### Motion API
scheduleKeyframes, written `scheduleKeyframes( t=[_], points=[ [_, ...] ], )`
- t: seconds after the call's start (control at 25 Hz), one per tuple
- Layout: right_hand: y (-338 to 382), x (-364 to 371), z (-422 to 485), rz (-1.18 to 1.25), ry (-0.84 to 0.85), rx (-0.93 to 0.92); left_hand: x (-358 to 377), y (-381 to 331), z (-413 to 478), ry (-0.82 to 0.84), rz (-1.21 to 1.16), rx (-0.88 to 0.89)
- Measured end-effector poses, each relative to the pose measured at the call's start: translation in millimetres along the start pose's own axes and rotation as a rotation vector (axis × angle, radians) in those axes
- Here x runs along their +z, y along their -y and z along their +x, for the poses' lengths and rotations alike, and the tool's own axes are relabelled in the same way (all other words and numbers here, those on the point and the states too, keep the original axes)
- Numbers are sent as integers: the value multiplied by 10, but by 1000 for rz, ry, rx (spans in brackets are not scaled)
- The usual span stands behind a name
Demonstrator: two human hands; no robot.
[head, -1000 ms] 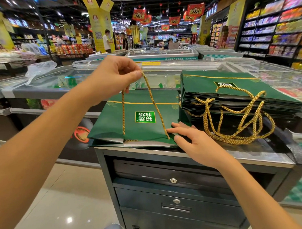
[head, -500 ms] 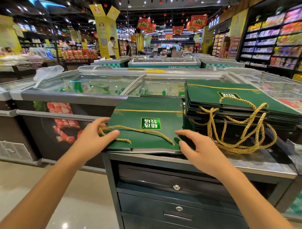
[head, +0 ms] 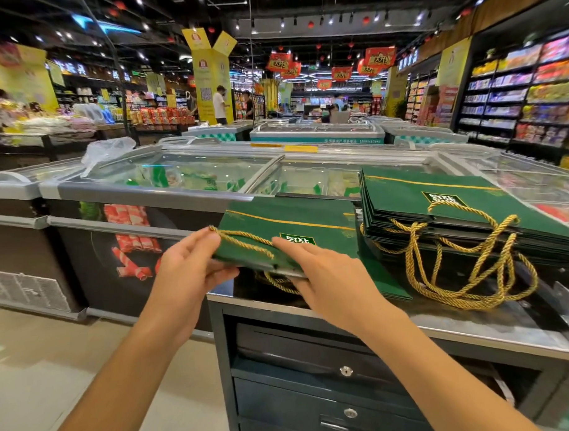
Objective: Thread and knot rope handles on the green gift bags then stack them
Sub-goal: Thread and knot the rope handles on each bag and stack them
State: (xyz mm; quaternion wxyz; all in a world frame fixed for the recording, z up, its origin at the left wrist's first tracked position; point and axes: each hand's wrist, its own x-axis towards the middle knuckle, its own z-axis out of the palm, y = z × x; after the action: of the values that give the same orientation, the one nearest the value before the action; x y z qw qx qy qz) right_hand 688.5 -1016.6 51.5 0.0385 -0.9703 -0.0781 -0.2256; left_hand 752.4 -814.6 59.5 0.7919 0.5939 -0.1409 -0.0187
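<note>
Supermarket aisle, head view. Left hand [head: 185, 270] grips the near left corner of a green gift bag [head: 296, 223]: thumb on top, pressing the end of a gold rope handle [head: 245, 242] against the paper, the other fingers curled under the edge. Right hand [head: 330, 278] holds the same bag along its near edge, fingers [head: 286, 247] laid over the top face beside the printed label; the thumb appears to sit below the edge, though that part is partly hidden. Bag lies flat-folded, near edge lifted slightly off the worktop [head: 474, 324], left corner overhanging the worktop's left end. The rope handle runs slantwise across the top face between the two hands. A second rope loop [head: 279, 285] hangs beneath the bag. Another flat green bag [head: 387, 287] lies under it on the worktop. To the right, just beside, a stack of green bags [head: 453, 206], their gold handles [head: 466, 273] spilling forward in a tangle over the worktop. Drawers [head: 315, 404] with locks below. Glass-topped freezer chests [head: 178, 174] behind.
</note>
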Motion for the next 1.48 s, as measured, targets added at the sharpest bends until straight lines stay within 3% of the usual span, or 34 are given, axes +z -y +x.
scheduleKeyframes(
  t=[0.2, 0.4, 0.6, 0.76, 1.0, 1.16, 1.24, 1.36, 1.48],
  points=[
    [-56, -279, 23, 194, -393, 67, 213, -108, 95, 76, -125, 11],
    [-83, -645, 28, 738, -717, 131, 468, 194, 110, 159, -125, -277],
    [41, -733, 34, 1293, -799, 288, 675, 402, -74, 253, -223, -364],
    [64, -727, 26, 1427, -757, 304, 669, 389, -151, 216, -407, -286],
    [-136, -694, -29, 1299, -393, 306, 344, 324, -7, -7, -448, -63],
    [-207, -616, -169, 1323, -138, 489, -65, 195, 141, -123, -280, -29],
    [-253, -565, -255, 1146, -134, 581, -259, 135, 189, -140, -175, -24],
    [-345, -436, -380, 755, -258, 623, -471, 112, 222, -143, -41, -43],
    [-413, -226, -410, 382, -367, 485, -506, 166, 232, -126, 108, -68]
  ],
)
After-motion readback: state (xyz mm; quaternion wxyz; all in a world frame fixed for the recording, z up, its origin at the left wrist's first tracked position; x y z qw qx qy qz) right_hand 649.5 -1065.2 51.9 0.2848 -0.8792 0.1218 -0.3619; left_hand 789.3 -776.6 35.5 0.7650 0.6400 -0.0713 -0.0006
